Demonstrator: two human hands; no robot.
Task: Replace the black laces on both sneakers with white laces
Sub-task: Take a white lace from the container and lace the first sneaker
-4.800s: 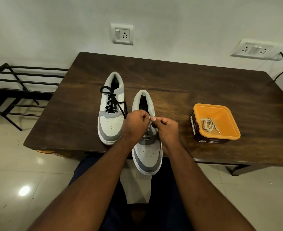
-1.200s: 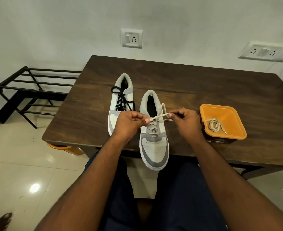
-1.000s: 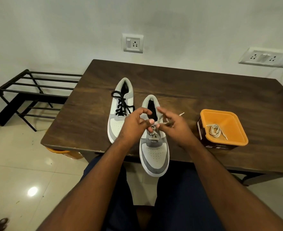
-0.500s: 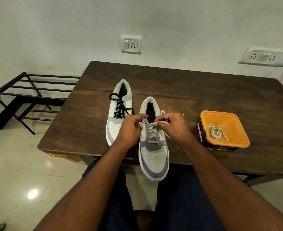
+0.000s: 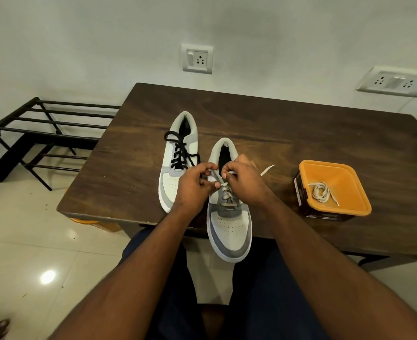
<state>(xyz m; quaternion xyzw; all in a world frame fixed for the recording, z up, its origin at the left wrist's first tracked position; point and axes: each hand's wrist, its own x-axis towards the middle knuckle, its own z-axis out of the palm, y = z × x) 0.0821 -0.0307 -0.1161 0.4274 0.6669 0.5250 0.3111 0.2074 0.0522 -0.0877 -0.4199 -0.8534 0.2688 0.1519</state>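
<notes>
Two grey and white sneakers lie on the dark wooden table (image 5: 300,133). The left sneaker (image 5: 175,177) carries a black lace (image 5: 179,150). The right sneaker (image 5: 229,224) juts over the table's near edge and has a white lace (image 5: 227,197) threaded through its lower eyelets. My left hand (image 5: 194,190) and my right hand (image 5: 245,182) meet over its upper eyelets, each pinching the white lace. One loose lace tip (image 5: 267,170) sticks out to the right of my right hand. A second white lace (image 5: 321,192) lies coiled in the orange tub (image 5: 349,175).
The orange tub stands at the table's right front. A black metal rack (image 5: 43,133) stands on the tiled floor to the left. Wall sockets (image 5: 197,58) sit above the table's far edge. My legs are under the table's near edge.
My hands pulled the white lace apart sideways, then came back together over the right sneaker's upper eyelets. They now pinch the lace close to the tongue.
</notes>
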